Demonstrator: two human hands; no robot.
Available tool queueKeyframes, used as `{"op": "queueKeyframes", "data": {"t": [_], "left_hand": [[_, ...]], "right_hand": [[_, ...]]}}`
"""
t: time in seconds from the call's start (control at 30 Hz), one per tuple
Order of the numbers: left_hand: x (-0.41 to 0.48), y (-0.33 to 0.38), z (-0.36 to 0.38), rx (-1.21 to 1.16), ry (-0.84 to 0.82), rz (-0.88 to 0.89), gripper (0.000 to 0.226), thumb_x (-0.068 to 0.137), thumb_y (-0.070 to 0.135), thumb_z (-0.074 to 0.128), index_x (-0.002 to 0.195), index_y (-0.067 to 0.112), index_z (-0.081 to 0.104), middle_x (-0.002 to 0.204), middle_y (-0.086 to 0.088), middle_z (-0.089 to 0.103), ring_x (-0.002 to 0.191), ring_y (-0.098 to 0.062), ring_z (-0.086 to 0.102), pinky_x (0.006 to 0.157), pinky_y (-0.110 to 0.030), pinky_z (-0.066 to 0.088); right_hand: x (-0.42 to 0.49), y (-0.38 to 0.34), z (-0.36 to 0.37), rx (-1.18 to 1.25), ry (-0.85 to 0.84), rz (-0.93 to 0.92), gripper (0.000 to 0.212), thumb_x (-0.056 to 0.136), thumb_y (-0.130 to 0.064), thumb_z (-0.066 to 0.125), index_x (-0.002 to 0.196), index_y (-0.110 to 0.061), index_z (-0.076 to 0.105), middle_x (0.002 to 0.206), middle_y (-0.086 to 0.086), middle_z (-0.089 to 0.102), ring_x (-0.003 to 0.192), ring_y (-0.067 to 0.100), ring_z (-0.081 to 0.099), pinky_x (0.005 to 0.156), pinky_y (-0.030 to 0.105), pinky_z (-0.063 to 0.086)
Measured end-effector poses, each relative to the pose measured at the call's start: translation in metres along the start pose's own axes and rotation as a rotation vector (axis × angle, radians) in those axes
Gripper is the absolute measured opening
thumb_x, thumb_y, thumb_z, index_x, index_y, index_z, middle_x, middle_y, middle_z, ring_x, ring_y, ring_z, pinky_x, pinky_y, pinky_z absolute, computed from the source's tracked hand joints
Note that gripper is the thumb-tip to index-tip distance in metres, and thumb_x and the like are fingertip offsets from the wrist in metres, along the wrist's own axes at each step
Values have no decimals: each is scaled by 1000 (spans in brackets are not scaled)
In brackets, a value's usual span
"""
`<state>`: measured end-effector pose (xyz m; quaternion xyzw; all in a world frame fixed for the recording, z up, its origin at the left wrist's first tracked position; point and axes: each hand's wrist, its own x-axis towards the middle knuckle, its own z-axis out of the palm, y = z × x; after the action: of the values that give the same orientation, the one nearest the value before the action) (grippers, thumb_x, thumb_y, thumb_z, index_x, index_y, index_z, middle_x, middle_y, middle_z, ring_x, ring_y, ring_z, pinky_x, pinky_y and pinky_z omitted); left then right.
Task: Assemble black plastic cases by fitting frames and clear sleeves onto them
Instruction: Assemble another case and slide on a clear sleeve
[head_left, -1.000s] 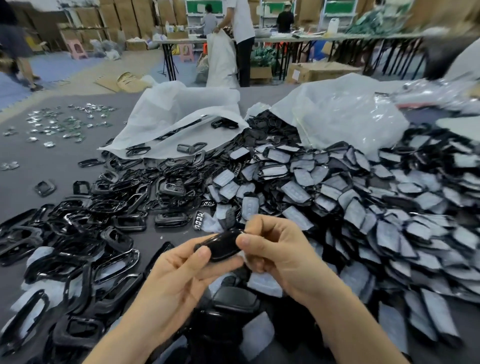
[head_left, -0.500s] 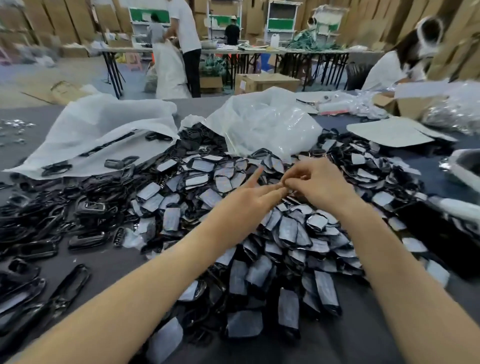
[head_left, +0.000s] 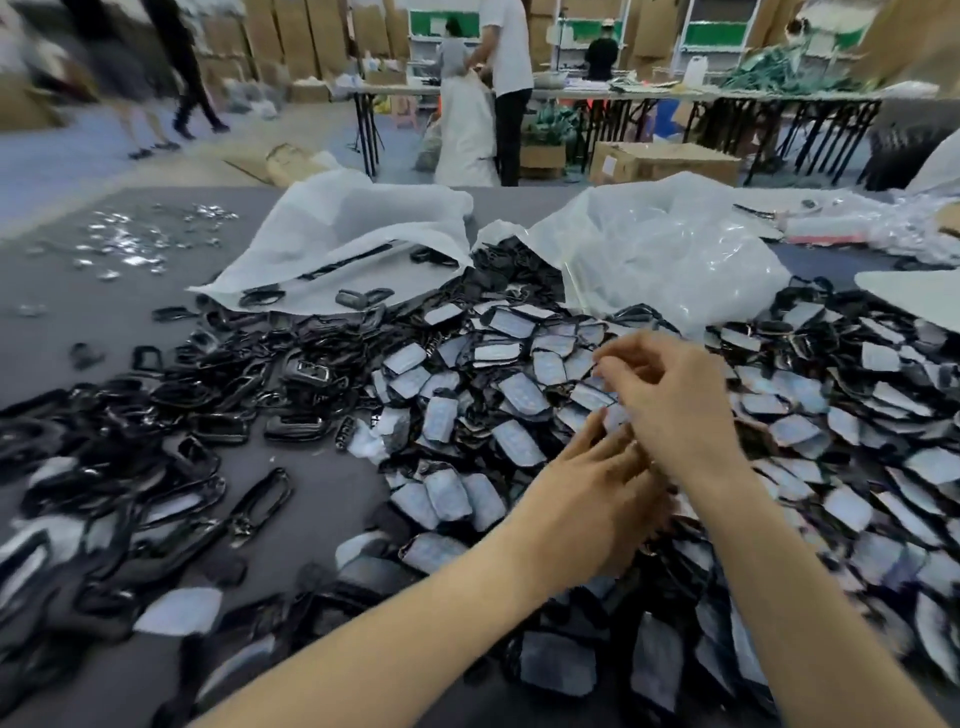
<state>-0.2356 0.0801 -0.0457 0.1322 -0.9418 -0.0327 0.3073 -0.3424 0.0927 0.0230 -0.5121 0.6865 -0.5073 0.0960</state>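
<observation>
Left hand (head_left: 587, 504) fingers straight, released | right hand (head_left: 670, 405) curled, hold unclear | over sleeved cases (head_left: 519, 395)

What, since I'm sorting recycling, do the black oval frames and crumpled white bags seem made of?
Black oval frames: glossy hard plastic, probably; bright highlights line their rims. Crumpled white bags: thin translucent plastic film, seemingly; soft creases, shiny folds.

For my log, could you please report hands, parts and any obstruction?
Left hand, right hand together over sleeved cases; grips blurred. Black frames heaped left, untouched. Plastic bag behind, not obstructing.
</observation>
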Motion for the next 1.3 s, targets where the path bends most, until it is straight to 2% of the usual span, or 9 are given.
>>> {"op": "queueKeyframes", "data": {"t": [0.1,0.23,0.33,0.43,0.53,0.77,0.87,1.03,1.3], "left_hand": [[-30,-17,-25,-27,93,-207,31,95,22,48,113,7,67,120,-10,67,126,-30,53,114,-54,27],[-85,-59,-72,-33,180,-561,34,94,15,48,125,10,62,130,-4,61,130,-27,48,115,-53,25],[-130,-100,-106,150,-36,-881,39,95,16,52,135,17,52,136,0,55,136,-25,40,116,-51,20],[-167,-121,-122,293,-328,-1082,52,94,27,55,144,22,40,143,-1,48,133,-25,41,111,-41,30],[-183,-125,-123,251,-247,-1082,53,89,16,62,140,22,47,129,-6,56,118,-29,51,98,-37,39],[-176,-130,-117,162,116,-1039,21,92,10,56,107,10,70,98,-9,71,95,-28,63,85,-39,46],[-162,-126,-112,67,337,-1008,22,93,6,57,109,12,70,91,-7,74,78,-20,67,73,-20,45],[-150,-115,-103,-609,609,-1005,41,101,7,46,122,41,58,90,2,71,54,-10,56,67,-23,52],[-146,-117,-95,-1136,564,-1181,66,87,-19,38,119,35,59,105,3,73,70,-13,61,62,-21,48]], "right_hand": [[-3,-20,32,128,-110,-43,22,86,-13,65,73,-30,64,72,-9,69,71,6,67,69,20,52],[-4,-39,91,135,-284,-92,14,87,-13,65,78,-23,67,73,-8,69,71,3,65,64,12,49],[-6,-48,146,42,-468,-137,12,88,-10,64,79,-18,64,74,-5,65,71,4,59,65,6,45],[-12,-53,200,-81,-692,-125,8,89,-10,62,94,-14,67,90,1,66,85,11,61,79,18,47],[-19,-56,234,-207,-784,-197,25,89,-14,63,113,-15,65,115,2,64,105,18,58,89,25,44],[-28,-56,248,-317,-687,-286,31,89,-6,59,117,-19,60,114,5,52,105,23,53,90,39,47],[-33,-50,239,-293,-536,-274,25,86,-7,61,110,-16,62,110,4,51,106,23,47,85,35,46],[-32,-37,221,-404,-486,-233,10,89,-7,58,97,-8,65,108,8,57,107,26,47,88,29,37],[-58,-38,177,263,-124,84,21,86,-2,64,85,-22,68,76,-12,69,77,0,66,71,11,49]]}}
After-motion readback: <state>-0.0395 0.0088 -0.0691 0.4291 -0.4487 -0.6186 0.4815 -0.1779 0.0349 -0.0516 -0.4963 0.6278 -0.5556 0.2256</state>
